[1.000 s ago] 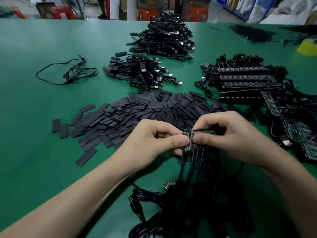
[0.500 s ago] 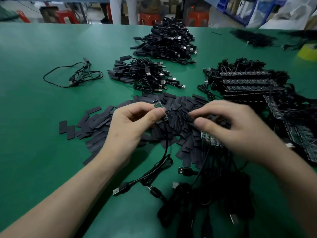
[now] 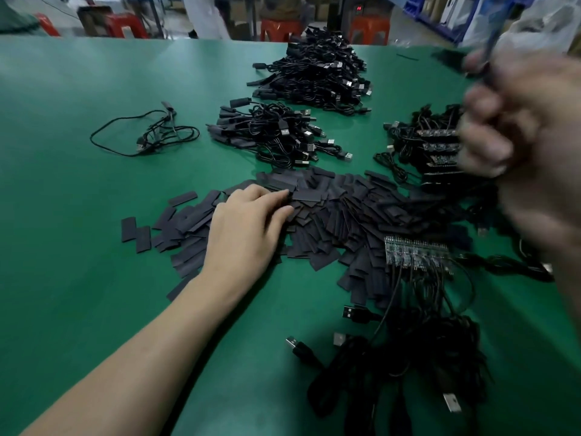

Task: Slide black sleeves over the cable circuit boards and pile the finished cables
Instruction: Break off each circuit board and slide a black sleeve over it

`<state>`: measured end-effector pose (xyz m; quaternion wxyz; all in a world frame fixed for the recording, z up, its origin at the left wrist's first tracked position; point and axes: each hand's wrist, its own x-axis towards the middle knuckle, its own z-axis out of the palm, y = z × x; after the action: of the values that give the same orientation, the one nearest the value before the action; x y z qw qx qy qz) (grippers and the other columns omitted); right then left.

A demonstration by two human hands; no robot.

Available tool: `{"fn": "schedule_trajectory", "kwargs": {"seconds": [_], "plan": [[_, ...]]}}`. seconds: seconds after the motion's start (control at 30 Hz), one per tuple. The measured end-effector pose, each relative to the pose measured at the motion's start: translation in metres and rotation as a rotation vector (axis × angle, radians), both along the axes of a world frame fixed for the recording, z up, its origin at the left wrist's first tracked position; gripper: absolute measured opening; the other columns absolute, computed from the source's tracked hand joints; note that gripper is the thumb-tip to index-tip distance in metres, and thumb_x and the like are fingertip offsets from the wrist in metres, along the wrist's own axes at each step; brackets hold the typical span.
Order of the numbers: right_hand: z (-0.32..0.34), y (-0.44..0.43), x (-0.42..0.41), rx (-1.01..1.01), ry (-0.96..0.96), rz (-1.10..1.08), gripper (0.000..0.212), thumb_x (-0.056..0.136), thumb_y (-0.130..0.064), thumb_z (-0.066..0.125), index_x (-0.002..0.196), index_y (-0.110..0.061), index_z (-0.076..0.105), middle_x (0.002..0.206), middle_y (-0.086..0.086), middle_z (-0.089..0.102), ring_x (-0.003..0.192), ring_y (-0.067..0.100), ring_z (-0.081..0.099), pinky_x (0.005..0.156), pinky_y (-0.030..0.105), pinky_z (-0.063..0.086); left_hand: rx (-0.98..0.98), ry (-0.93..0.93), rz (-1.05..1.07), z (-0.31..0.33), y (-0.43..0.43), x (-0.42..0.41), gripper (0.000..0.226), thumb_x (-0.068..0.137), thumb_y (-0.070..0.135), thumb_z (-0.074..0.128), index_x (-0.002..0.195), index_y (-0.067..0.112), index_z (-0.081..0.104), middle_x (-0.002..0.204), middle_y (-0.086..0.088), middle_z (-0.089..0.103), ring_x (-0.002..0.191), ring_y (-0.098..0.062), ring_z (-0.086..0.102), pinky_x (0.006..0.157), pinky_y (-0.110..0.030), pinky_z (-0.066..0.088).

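Finished cables (image 3: 314, 70) look piled and many boards (image 3: 415, 253) lie bare. Your left hand (image 3: 248, 228) touches sleeves (image 3: 345, 202) loose-fingered, and your right hand (image 3: 528, 136) is too blurred to tell.

Black sleeves (image 3: 330, 209) lie heaped; a row of green circuit boards (image 3: 415, 250) rests on the heap's edge.

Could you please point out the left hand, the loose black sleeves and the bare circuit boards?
left hand (image 3: 243, 234): head view, back of hand.
black sleeves (image 3: 352, 212): head view, middle of heap.
circuit boards (image 3: 415, 253): head view, row's middle.
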<state>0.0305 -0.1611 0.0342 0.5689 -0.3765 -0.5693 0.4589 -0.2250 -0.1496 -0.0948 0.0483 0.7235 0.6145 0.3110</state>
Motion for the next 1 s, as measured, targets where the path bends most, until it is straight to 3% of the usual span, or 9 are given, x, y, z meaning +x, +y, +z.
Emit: {"fn": "schedule_trajectory", "kwargs": {"seconds": [0.13, 0.2, 0.27, 0.43, 0.53, 0.63, 0.8, 0.93, 1.0], "plan": [[0.01, 0.01, 0.015, 0.202, -0.615, -0.379, 0.018, 0.089, -0.059, 0.059, 0.085, -0.044, 0.067, 0.067, -0.019, 0.059, 0.052, -0.003, 0.051, 0.05, 0.016, 0.04, 0.033, 0.029, 0.023, 0.001, 0.001, 0.002, 0.032, 0.093, 0.045, 0.068, 0.118, 0.027, 0.075, 0.103, 0.005, 0.067, 0.102, -0.022, 0.06, 0.088, -0.045, 0.049], [-0.008, -0.001, 0.002, 0.327, -0.971, -0.418, 0.012, 0.092, -0.049, 0.062, 0.088, -0.04, 0.068, 0.069, -0.022, 0.06, 0.063, -0.008, 0.055, 0.059, 0.019, 0.04, 0.044, 0.038, 0.028, 0.001, 0.0, 0.002, 0.027, 0.092, 0.044, 0.07, 0.113, 0.029, 0.077, 0.101, 0.006, 0.068, 0.1, -0.022, 0.062, 0.087, -0.044, 0.049], [-0.027, -0.014, -0.016, 0.297, -1.141, -0.357, 0.008, 0.096, -0.04, 0.064, 0.092, -0.034, 0.069, 0.075, -0.024, 0.059, 0.069, -0.008, 0.054, 0.061, 0.023, 0.041, 0.042, 0.019, 0.026, 0.0, 0.0, 0.001, 0.023, 0.091, 0.042, 0.071, 0.11, 0.03, 0.078, 0.1, 0.008, 0.069, 0.099, -0.02, 0.063, 0.088, -0.044, 0.049], [-0.059, -0.018, -0.033, 0.12, -1.101, -0.261, 0.01, 0.1, -0.037, 0.059, 0.094, -0.031, 0.064, 0.075, -0.016, 0.061, 0.069, 0.004, 0.057, 0.061, 0.032, 0.046, 0.062, -0.027, -0.005, 0.003, -0.002, -0.003, 0.015, 0.094, 0.033, 0.07, 0.104, 0.026, 0.079, 0.097, 0.006, 0.071, 0.096, -0.02, 0.063, 0.086, -0.046, 0.051], [-0.078, -0.023, -0.039, 0.085, -0.922, -0.226, 0.016, 0.103, -0.031, 0.056, 0.087, -0.027, 0.06, 0.064, -0.01, 0.055, 0.056, 0.005, 0.048, 0.054, 0.022, 0.039, 0.19, -0.061, -0.059, 0.007, -0.006, -0.002, 0.01, 0.095, 0.026, 0.069, 0.098, 0.021, 0.078, 0.095, 0.008, 0.072, 0.092, -0.018, 0.064, 0.083, -0.043, 0.052], [-0.089, -0.025, -0.04, -0.032, -0.689, -0.186, 0.02, 0.104, -0.028, 0.055, 0.085, -0.023, 0.063, 0.059, -0.005, 0.048, 0.051, 0.006, 0.041, 0.049, 0.015, 0.033, 0.128, -0.29, -0.267, 0.008, -0.016, 0.006, 0.009, 0.094, 0.019, 0.071, 0.1, 0.022, 0.077, 0.091, 0.014, 0.073, 0.081, -0.003, 0.067, 0.076, -0.026, 0.054], [-0.097, -0.023, -0.039, -0.083, -0.665, -0.084, 0.028, 0.1, -0.038, 0.057, 0.082, -0.023, 0.072, 0.071, 0.017, 0.061, 0.059, 0.025, 0.049, 0.056, 0.038, 0.037, -0.066, -0.614, -0.474, 0.002, -0.026, 0.023, 0.016, 0.092, 0.012, 0.072, 0.105, 0.021, 0.075, 0.078, 0.003, 0.073, 0.06, -0.011, 0.068, 0.068, -0.016, 0.053], [-0.1, -0.02, -0.033, -0.117, -0.576, 0.025, 0.034, 0.099, -0.043, 0.058, 0.086, -0.017, 0.074, 0.067, 0.018, 0.057, 0.06, 0.033, 0.047, 0.057, 0.044, 0.039, -0.075, -0.704, -0.45, -0.001, -0.025, 0.023, 0.014, 0.091, 0.012, 0.071, 0.097, 0.025, 0.075, 0.075, 0.0, 0.073, 0.058, -0.014, 0.066, 0.064, -0.02, 0.053], [-0.102, -0.019, -0.029, -0.159, -0.499, 0.074, 0.036, 0.097, -0.049, 0.058, 0.087, -0.019, 0.075, 0.06, 0.007, 0.054, 0.055, 0.025, 0.044, 0.055, 0.04, 0.037, -0.079, -0.716, -0.43, -0.001, -0.025, 0.024, 0.014, 0.092, 0.012, 0.072, 0.098, 0.023, 0.077, 0.076, 0.0, 0.073, 0.058, -0.013, 0.066, 0.064, -0.019, 0.052]]}}
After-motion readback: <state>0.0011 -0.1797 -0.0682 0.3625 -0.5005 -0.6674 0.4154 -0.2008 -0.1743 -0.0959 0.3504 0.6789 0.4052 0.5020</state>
